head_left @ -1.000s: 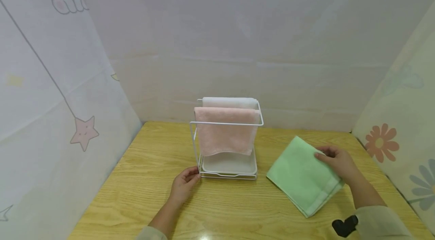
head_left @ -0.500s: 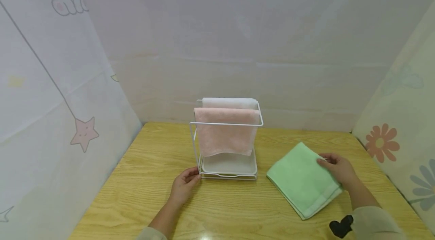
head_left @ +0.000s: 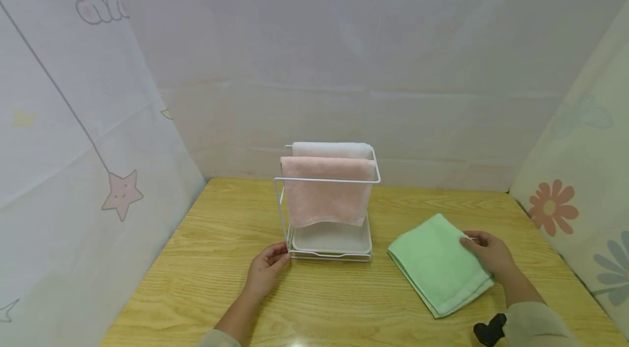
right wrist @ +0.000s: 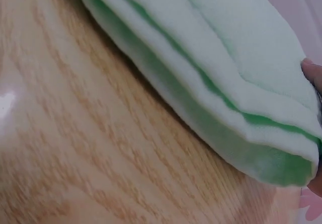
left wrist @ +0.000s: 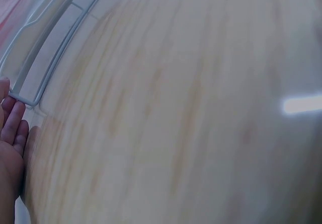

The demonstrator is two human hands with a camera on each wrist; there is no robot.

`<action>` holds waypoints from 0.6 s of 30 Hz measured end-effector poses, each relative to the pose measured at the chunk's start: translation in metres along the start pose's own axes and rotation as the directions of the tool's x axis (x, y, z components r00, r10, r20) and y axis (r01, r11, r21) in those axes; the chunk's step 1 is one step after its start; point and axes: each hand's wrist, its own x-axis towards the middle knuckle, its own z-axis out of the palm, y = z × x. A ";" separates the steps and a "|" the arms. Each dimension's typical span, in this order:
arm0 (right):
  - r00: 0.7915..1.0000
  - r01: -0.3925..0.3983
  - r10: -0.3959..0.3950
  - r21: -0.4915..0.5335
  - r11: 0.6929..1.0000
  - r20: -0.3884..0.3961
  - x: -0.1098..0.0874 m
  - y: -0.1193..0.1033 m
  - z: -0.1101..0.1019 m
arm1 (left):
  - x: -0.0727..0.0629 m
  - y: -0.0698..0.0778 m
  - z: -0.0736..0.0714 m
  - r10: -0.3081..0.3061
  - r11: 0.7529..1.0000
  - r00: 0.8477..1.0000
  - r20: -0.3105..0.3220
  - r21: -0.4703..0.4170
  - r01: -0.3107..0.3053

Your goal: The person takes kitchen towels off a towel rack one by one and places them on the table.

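A folded green towel (head_left: 437,268) lies at the right of the table, and my right hand (head_left: 491,254) pinches its right edge, thumb on top and fingers beneath. In the right wrist view the towel's stacked layers (right wrist: 201,83) show along the near side, with the thumb at the far right. My left hand (head_left: 267,268) pinches the front left corner of a white wire rack (head_left: 326,179). The left wrist view shows fingers (left wrist: 14,126) at that wire corner. Over the rack's bars hang a pink towel (head_left: 326,194) and, behind it, a white towel (head_left: 331,148).
A white tray (head_left: 331,238) sits in the base of the rack. The wooden table (head_left: 334,303) extends around it, with patterned cloth walls (head_left: 319,63) at the back and both sides. A black heart-shaped piece (head_left: 490,329) is at the right sleeve.
The right hand has come down and slightly nearer with the green towel, whose raised far corner has lowered to lie flatter. The left hand stays at the rack's corner.
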 end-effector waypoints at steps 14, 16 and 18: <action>0.999 0.008 -0.006 -0.054 0.998 0.036 -0.001 0.002 0.000 | 0.002 -0.001 -0.002 -0.049 0.999 0.999 0.008 0.003 0.049; 0.999 0.017 -0.014 -0.057 0.998 0.052 -0.003 0.000 0.000 | 0.002 -0.001 -0.002 -0.048 0.999 0.999 0.011 0.004 0.048; 0.997 0.030 -0.026 -0.061 0.998 0.071 -0.007 -0.003 0.000 | 0.002 -0.001 -0.002 -0.048 0.999 0.999 0.013 0.007 0.047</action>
